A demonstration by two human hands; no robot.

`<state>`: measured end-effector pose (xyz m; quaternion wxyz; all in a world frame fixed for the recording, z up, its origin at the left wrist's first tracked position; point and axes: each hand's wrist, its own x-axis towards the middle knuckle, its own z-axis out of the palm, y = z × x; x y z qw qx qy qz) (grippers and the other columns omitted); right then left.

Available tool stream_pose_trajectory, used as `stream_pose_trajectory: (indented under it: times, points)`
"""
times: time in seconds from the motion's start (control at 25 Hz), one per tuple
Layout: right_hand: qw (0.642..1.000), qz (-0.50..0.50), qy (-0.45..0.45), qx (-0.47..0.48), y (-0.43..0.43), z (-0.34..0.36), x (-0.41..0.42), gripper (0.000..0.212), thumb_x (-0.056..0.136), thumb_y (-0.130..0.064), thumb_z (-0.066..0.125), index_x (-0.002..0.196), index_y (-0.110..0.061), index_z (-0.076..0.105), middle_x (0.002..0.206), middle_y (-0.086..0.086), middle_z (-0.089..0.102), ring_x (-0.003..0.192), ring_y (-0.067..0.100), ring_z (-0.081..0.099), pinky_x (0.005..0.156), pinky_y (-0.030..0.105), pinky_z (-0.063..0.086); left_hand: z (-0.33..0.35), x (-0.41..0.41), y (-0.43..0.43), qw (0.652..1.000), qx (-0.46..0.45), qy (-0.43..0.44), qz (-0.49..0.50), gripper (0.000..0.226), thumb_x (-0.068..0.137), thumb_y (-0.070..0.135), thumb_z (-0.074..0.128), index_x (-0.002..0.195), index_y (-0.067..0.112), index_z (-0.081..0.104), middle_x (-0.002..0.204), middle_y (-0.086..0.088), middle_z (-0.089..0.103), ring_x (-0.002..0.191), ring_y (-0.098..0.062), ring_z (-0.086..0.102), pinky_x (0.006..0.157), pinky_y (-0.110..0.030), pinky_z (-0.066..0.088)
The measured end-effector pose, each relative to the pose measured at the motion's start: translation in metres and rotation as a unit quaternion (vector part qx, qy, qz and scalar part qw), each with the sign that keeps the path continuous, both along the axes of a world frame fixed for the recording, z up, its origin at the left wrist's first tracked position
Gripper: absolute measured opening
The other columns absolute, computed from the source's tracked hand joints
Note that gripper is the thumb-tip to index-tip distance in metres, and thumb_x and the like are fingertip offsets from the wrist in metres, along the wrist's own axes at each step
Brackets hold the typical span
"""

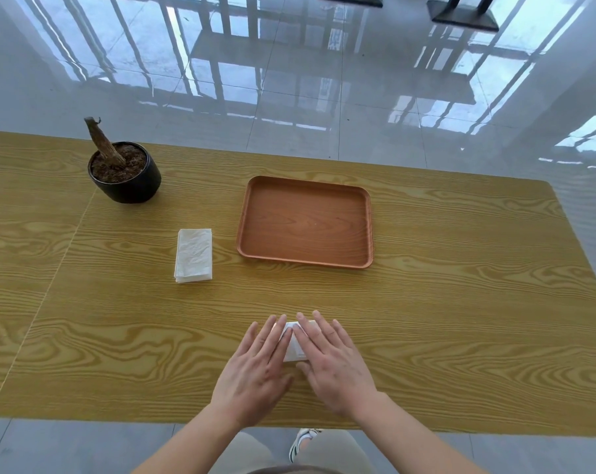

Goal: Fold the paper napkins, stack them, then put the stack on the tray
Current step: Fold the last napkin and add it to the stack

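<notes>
White folded napkin (294,350) pressed flat on tabletop (460,302) under left hand (254,367) and right hand (334,364), fingers straight. I count one napkin stack (193,255), one wooden tray (305,222).

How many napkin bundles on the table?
2: a pile left of the tray; a folded napkin under the left hand and right hand, near edge. Sheets per pile uncountable.

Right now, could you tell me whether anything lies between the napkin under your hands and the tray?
Nothing visible does. The left hand and right hand press flat on the folded napkin; only bare table lies between it and the tray. The napkin stack lies off to the left.
</notes>
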<state>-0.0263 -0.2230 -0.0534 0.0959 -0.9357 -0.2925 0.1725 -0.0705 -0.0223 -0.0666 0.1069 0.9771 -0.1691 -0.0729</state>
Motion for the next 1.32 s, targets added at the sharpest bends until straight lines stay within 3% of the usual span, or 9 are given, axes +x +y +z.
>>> stream_pose_trajectory:
  times: [0.08,0.24,0.48,0.56,0.72,0.88,0.96,1.08,1.32]
  points:
    - [0.999,0.016,0.021,-0.044,0.000,-0.009,-0.004,0.073,0.101,-0.058,0.023,0.161,-0.023,0.001,0.167,-0.011,-0.016,0.153,0.016,-0.021,0.124,0.048,-0.008,-0.007,-0.007,0.001,0.999,0.036,0.034,-0.006,0.084,0.094,0.067,0.036,0.153,0.008,0.027,0.164,-0.011,0.017,0.151,-0.026,0.015,0.117,-0.047,0.014]
    - [0.997,0.027,0.017,-0.077,-0.005,-0.017,-0.009,0.084,0.096,-0.071,0.019,0.159,-0.023,-0.009,0.165,-0.010,-0.024,0.151,0.018,-0.027,0.119,0.051,-0.013,-0.009,-0.012,0.005,0.996,0.062,0.062,-0.019,0.093,0.091,0.077,0.031,0.153,0.007,0.026,0.164,-0.012,0.015,0.151,-0.028,0.014,0.115,-0.050,0.014]
    - [1.000,-0.016,0.000,-0.011,-0.009,-0.020,-0.008,0.074,0.101,-0.065,0.018,0.161,-0.023,0.010,0.169,-0.007,-0.005,0.155,0.018,-0.011,0.124,0.043,-0.005,-0.003,-0.012,0.008,0.997,0.043,0.051,-0.029,0.087,0.094,0.072,0.030,0.155,0.012,0.020,0.166,-0.008,0.010,0.152,-0.026,0.007,0.117,-0.050,0.012]
    - [0.998,-0.055,-0.017,0.025,-0.010,-0.017,-0.004,0.063,0.104,-0.053,0.028,0.157,-0.019,0.029,0.167,-0.003,0.021,0.155,0.021,0.013,0.126,0.041,0.013,-0.003,-0.014,0.010,0.997,0.049,0.053,-0.039,0.083,0.095,0.071,0.027,0.155,0.013,0.022,0.165,-0.007,0.012,0.152,-0.025,0.006,0.116,-0.050,0.012]
    - [0.992,-0.091,-0.071,0.047,-0.003,-0.006,0.014,0.050,0.097,-0.035,0.060,0.141,-0.012,0.054,0.135,-0.001,0.059,0.127,0.024,0.051,0.102,0.041,0.049,-0.006,-0.015,0.008,0.997,0.054,0.045,-0.031,0.078,0.097,0.067,0.026,0.156,0.015,0.019,0.165,-0.005,0.008,0.152,-0.024,0.004,0.117,-0.049,0.008]
    - [0.996,-0.076,-0.052,0.008,0.004,0.003,0.032,0.045,0.093,-0.034,0.066,0.132,-0.014,0.058,0.119,0.000,0.060,0.113,0.024,0.052,0.097,0.038,0.048,0.001,-0.007,-0.003,0.999,-0.022,0.016,0.047,0.047,0.096,0.045,0.046,0.134,0.019,0.055,0.151,-0.008,0.045,0.141,-0.030,0.039,0.115,-0.047,0.031]
    - [0.997,-0.059,-0.046,-0.009,0.008,0.007,0.038,0.028,0.093,-0.034,0.063,0.116,-0.019,0.062,0.110,-0.001,0.058,0.105,0.022,0.048,0.095,0.037,0.046,0.007,0.002,-0.008,0.988,-0.078,-0.006,0.133,0.030,0.090,0.033,0.059,0.116,0.019,0.063,0.125,-0.006,0.060,0.114,-0.028,0.058,0.094,-0.042,0.049]
    - [0.996,-0.092,0.000,0.008,0.013,0.012,0.044,0.010,0.093,-0.026,0.059,0.100,-0.020,0.061,0.102,-0.003,0.053,0.098,0.019,0.044,0.090,0.034,0.045,0.015,0.013,-0.011,0.968,-0.070,0.013,0.239,0.030,0.088,0.034,0.064,0.115,0.022,0.062,0.100,0.002,0.057,0.091,-0.021,0.055,0.076,-0.035,0.047]
    - [0.973,-0.183,0.137,0.038,0.013,0.025,0.049,0.004,0.083,-0.018,0.058,0.083,-0.021,0.056,0.085,-0.001,0.067,0.083,0.022,0.060,0.070,0.038,0.052,0.009,0.017,-0.011,0.954,-0.068,0.038,0.291,0.043,0.085,0.044,0.067,0.122,0.025,0.059,0.103,0.004,0.054,0.096,-0.018,0.052,0.082,-0.034,0.045]
